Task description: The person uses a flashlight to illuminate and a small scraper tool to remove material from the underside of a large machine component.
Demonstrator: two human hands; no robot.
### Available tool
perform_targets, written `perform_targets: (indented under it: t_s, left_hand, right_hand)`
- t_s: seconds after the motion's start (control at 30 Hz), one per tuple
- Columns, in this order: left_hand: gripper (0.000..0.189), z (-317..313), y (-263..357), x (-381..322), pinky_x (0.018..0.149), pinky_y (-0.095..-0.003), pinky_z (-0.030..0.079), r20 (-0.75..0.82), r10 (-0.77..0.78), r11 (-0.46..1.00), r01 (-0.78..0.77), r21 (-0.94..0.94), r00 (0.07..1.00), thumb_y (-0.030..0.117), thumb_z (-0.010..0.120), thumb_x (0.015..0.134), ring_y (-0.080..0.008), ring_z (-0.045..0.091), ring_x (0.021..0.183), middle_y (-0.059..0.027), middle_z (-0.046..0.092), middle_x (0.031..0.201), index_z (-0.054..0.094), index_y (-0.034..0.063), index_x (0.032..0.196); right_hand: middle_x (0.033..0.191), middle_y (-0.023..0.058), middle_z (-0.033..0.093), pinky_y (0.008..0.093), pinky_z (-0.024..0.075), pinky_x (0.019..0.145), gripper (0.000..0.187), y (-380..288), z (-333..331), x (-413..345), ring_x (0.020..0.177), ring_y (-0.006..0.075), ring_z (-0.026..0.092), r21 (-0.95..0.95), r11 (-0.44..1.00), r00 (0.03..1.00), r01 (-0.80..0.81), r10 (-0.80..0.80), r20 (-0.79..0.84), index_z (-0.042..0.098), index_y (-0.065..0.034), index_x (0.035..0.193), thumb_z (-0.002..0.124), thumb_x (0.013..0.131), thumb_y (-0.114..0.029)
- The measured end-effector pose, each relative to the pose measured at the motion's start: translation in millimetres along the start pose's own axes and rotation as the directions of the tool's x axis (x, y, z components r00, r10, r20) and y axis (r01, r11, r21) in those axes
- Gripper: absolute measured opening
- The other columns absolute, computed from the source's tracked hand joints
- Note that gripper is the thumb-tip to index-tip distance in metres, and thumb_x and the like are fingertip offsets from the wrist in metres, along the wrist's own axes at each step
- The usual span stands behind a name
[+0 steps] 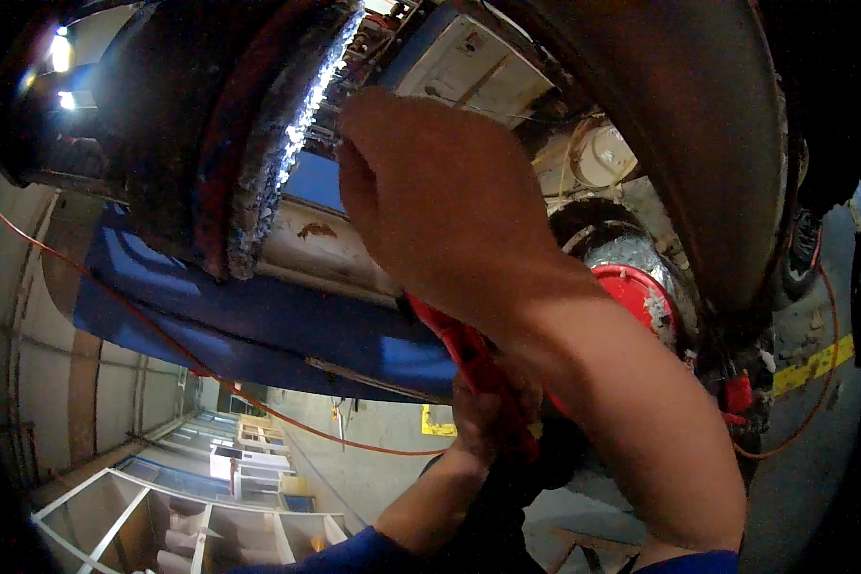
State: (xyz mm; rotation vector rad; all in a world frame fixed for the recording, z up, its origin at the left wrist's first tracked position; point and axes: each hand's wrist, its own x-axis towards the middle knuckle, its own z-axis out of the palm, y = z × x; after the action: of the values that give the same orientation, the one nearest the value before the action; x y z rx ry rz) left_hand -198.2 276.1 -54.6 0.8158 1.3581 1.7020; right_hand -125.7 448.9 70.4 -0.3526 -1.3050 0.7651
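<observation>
My right hand is raised at the middle, its back to the camera and its fingers curled; what is inside them is hidden. Lower down, my left hand is wrapped around a red tool, whose upper end reaches toward the underside of my right wrist. The tool's kind cannot be told. Left of my right hand is a dark, curved metal part with a rough, brightly lit edge. Behind my hands lie a blue body panel and a pale, rust-spotted metal tube or rail.
A large dark curved panel arches at the upper right. Below it is a red round container or lid with pale smears. An orange hose crosses from the left toward my left hand. White-framed shelves stand at the lower left.
</observation>
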Motion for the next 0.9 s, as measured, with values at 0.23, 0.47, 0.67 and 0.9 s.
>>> perform_targets:
  t_s: [0.23,0.47,0.67,0.9]
  left_hand:
    - [0.050,-22,-4,3,0.050,-0.0301,0.043,0.146,-0.009,0.999,0.001,0.051,0.989,0.049,0.078,0.075,-0.0199,0.056,0.057,-0.0079,0.059,0.067,0.058,0.0048,0.083]
    - [0.051,-12,-7,5,0.050,-0.0305,0.043,0.099,0.020,0.999,-0.024,0.032,0.995,0.049,0.077,0.075,-0.0204,0.056,0.056,-0.0091,0.058,0.066,0.056,0.0030,0.084]
    - [0.047,-16,-4,9,0.048,-0.0312,0.043,0.181,0.013,1.000,-0.012,-0.006,0.983,0.043,0.077,0.075,-0.0212,0.055,0.056,-0.0095,0.057,0.066,0.056,0.0023,0.086]
    - [0.045,-8,0,11,0.048,-0.0307,0.043,0.234,0.076,0.997,-0.078,-0.004,0.969,0.040,0.076,0.075,-0.0211,0.055,0.056,-0.0096,0.057,0.068,0.057,0.0029,0.091]
  right_hand:
    - [0.074,0.0206,0.065,0.0507,0.0510,0.067,0.011,-4,-4,7,0.073,0.0399,0.065,-0.089,0.995,0.999,-0.035,0.037,0.012,0.060,-0.0032,0.084,0.059,0.086,-0.014]
    - [0.076,0.0195,0.066,0.0508,0.0516,0.069,0.012,9,-18,5,0.074,0.0388,0.066,-0.328,0.942,0.978,-0.067,0.127,0.165,0.062,-0.0042,0.085,0.059,0.085,-0.016]
    - [0.075,0.0162,0.066,0.0449,0.0527,0.065,0.012,19,-21,-3,0.072,0.0355,0.067,-0.140,0.986,0.990,-0.088,0.102,0.095,0.062,-0.0044,0.082,0.062,0.083,-0.016]
    - [0.076,0.0155,0.068,0.0378,0.0539,0.064,0.011,25,-25,1,0.070,0.0322,0.069,0.021,0.998,0.998,-0.051,0.052,-0.044,0.066,-0.0042,0.081,0.065,0.082,-0.015]
